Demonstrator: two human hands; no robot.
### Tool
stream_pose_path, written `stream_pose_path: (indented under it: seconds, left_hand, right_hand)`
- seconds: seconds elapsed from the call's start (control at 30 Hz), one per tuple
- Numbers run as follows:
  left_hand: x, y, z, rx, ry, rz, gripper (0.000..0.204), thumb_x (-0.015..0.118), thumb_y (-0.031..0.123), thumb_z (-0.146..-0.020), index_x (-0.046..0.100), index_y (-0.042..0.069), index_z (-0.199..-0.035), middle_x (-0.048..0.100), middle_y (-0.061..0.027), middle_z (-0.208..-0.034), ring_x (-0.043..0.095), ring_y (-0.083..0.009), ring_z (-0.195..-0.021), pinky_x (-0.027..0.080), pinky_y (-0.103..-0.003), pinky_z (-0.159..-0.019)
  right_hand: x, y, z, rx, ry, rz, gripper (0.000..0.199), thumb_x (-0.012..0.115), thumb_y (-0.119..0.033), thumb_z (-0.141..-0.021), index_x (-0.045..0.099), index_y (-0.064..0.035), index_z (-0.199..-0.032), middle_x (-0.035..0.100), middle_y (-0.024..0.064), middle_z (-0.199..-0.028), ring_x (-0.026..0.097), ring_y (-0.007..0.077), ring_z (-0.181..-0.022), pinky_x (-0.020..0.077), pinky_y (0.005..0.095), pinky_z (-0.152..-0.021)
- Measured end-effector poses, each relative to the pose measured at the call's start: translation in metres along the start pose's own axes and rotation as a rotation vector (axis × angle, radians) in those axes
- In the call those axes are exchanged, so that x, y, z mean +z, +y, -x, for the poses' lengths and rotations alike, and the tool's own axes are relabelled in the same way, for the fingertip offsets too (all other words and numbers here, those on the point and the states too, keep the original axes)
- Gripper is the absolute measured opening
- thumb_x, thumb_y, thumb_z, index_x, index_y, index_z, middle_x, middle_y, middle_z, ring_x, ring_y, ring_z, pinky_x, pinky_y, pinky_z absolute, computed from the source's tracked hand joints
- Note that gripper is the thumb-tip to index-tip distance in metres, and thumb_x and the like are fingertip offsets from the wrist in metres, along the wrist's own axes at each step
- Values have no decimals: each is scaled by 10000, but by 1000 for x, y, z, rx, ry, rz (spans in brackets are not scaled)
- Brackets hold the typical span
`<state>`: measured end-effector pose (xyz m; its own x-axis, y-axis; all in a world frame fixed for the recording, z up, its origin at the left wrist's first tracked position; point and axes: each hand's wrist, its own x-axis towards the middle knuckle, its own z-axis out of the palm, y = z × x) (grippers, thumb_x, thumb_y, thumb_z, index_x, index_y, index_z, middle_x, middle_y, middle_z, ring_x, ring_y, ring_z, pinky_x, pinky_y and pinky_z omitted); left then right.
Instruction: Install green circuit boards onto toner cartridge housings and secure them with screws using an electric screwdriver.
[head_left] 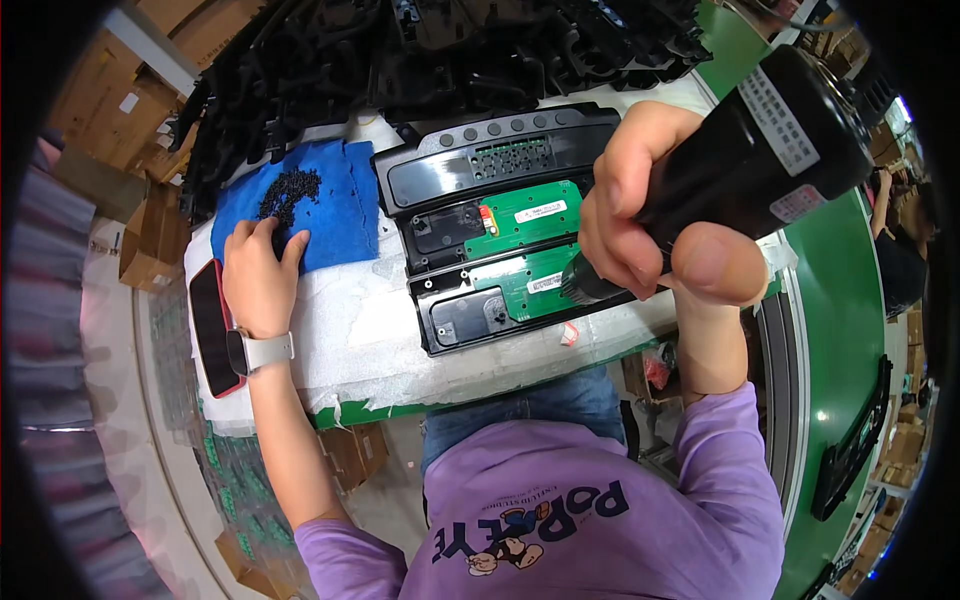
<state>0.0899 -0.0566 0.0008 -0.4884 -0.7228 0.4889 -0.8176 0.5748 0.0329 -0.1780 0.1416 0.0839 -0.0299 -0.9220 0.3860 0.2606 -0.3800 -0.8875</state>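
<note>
My left hand [262, 272] rests at the near edge of a pile of small black screws [292, 190] on a blue cloth [345, 205]. Its fingers are bent and the thumb stands apart, with dark screws showing in the gap. My right hand [650, 215] is wrapped round a thick black electric screwdriver [700, 165], held tilted. The tool's lower end [590, 284] is over the right part of the nearer green circuit board [520, 290], and its very tip is hidden. This board lies in a black plastic housing [450, 325]. A second green board [535, 212] sits in the housing behind it.
A black panel with round buttons [500, 165] lies beyond the housings. Many black plastic parts [450, 60] are heaped along the far side. A phone with a red edge [212, 325] lies beside my left wrist. White sheeting [345, 330] covers the green-edged table. Cardboard boxes [115, 95] stand far left.
</note>
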Motion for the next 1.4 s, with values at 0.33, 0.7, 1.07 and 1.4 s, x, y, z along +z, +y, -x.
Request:
stream_pose_path:
  seconds: [0.33,0.7,1.07,1.4]
  left_hand:
    - [4,4,-4,-11,34,-120,127,641,113,-721,572,14,-760,563,-87,-765,545,-277,-788,440,-367,-660]
    - [12,-1,-5,9,-30,-158,95,605,131,-760,574,42,-774,564,-95,-814,539,-274,-794,434,-385,-652]
    - [7,28,-4,-372,-150,1234,136,534,109,-873,566,-21,-903,582,-51,-757,533,-121,-629,442,-222,-585]
    - [-14,113,2,-501,-827,2258,170,441,177,-927,484,32,-848,461,-32,-788,412,-99,-691,373,-214,-591]
  right_hand:
    - [11,2,1,123,-23,46,303,673,-159,-624,447,18,-722,446,38,-522,412,86,-406,319,203,-367]
    - [11,7,-4,-175,-192,-129,427,765,-258,-665,492,42,-800,474,39,-536,442,95,-402,331,213,-352]
    - [-21,-8,-7,-259,-323,-215,384,651,-331,-762,441,-48,-913,499,-15,-599,478,89,-412,410,230,-431]
    - [-13,-13,-8,-464,-114,-232,361,587,-360,-806,431,-74,-962,497,-25,-632,504,94,-490,442,281,-594]
